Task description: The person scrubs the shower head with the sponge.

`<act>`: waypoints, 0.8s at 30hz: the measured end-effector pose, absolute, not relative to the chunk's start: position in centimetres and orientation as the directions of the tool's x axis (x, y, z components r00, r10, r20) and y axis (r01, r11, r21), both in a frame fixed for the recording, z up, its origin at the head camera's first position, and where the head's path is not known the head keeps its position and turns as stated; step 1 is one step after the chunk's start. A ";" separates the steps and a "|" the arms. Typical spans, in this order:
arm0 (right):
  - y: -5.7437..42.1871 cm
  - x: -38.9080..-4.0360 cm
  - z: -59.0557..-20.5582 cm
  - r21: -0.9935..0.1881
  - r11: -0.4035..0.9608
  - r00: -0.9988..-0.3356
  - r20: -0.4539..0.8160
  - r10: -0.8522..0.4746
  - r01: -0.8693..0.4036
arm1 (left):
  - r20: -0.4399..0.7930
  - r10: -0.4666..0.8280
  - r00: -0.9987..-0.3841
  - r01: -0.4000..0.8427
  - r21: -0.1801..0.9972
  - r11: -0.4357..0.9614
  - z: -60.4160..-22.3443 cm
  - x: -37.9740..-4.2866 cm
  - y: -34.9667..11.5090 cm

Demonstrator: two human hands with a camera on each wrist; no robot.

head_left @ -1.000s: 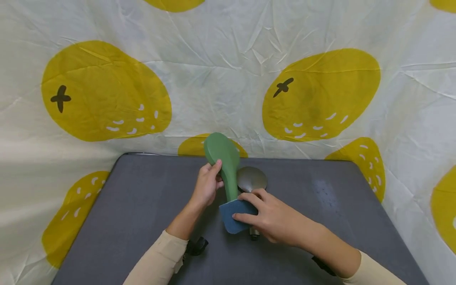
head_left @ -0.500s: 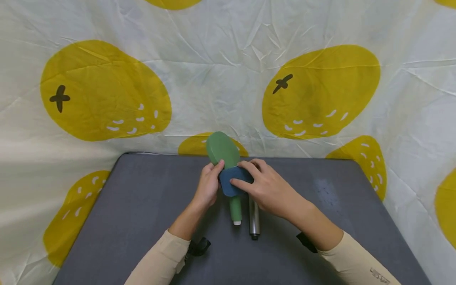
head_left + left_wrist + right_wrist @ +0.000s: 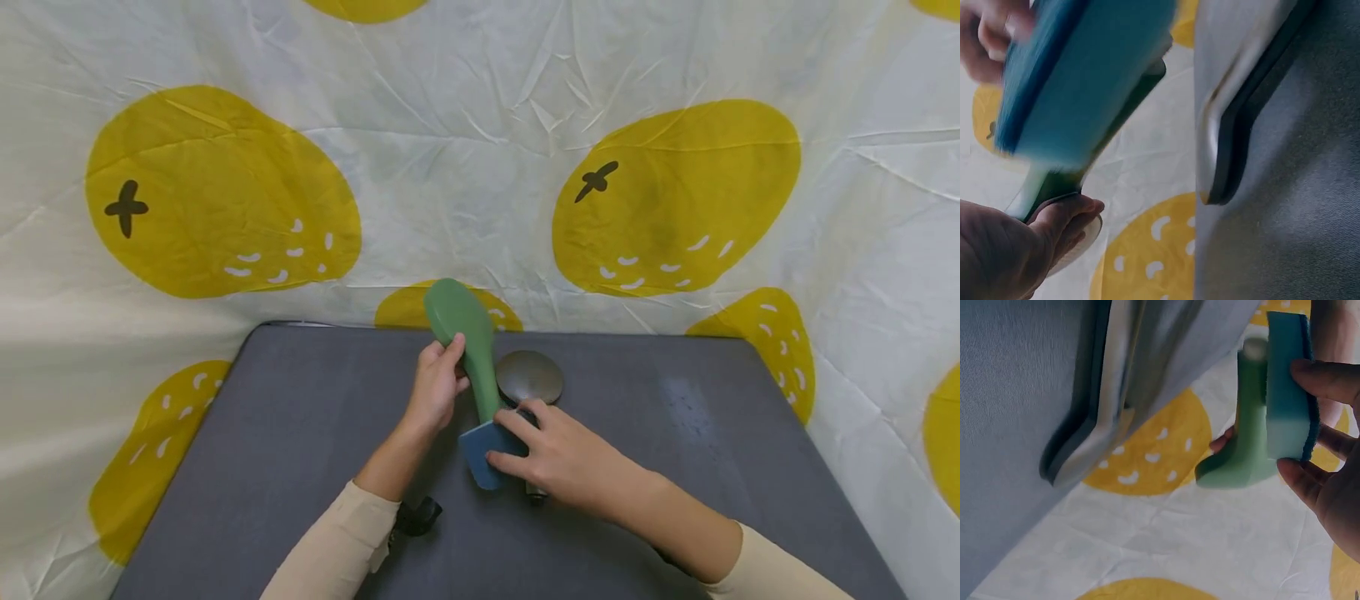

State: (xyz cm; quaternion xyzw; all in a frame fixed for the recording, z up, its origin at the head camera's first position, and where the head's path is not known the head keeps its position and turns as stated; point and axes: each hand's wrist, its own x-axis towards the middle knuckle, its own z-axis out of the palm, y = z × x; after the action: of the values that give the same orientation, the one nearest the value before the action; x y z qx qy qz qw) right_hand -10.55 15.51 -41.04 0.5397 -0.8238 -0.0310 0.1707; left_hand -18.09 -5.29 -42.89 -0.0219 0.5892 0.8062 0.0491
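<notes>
A green handheld shower head is held up by my left hand, which grips it where the round head narrows into the handle. The back of its head faces up in the head view, and the handle slants down toward me. My right hand pinches a blue sponge between thumb and fingers. In the right wrist view the sponge shows a pale teal body with a darker blue face, lying along the green handle. The sponge covers the handle's lower end in the head view.
A silver shower head lies on the dark grey table just right of the green one, its handle partly behind my right hand. White cloth with yellow fruit prints hangs around the table. A wrist-camera mount sits below my left wrist.
The sponge went up the green handle to near the head half a second ago and is now back down at its lower end. My left hand has kept its grip.
</notes>
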 end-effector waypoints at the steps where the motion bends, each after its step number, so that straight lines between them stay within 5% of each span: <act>1: 15.5 -10.2 -41.1 0.232 0.409 -0.354 0.244 -0.903 -0.883 | -0.094 0.054 -0.994 -0.106 0.946 -0.307 -42.9 -18.2 -5.4; 8: 16.1 -10.2 -41.0 0.056 0.413 -0.372 0.337 -0.865 -0.909 | -0.058 0.080 -0.995 -0.087 0.906 -0.415 -42.9 -18.2 -6.1; 24: 16.4 -16.7 -42.7 -0.262 0.580 -0.609 0.568 -0.553 -0.771 | 0.008 0.134 -0.991 -0.065 0.845 -0.531 -43.7 -17.6 -5.3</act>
State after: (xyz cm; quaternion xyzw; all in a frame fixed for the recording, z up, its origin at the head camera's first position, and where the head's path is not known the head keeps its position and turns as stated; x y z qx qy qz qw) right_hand -16.74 16.39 -42.67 0.3843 -0.8617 0.2493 0.2182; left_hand -17.65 -5.29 -43.66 0.0358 0.4809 0.8742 0.0571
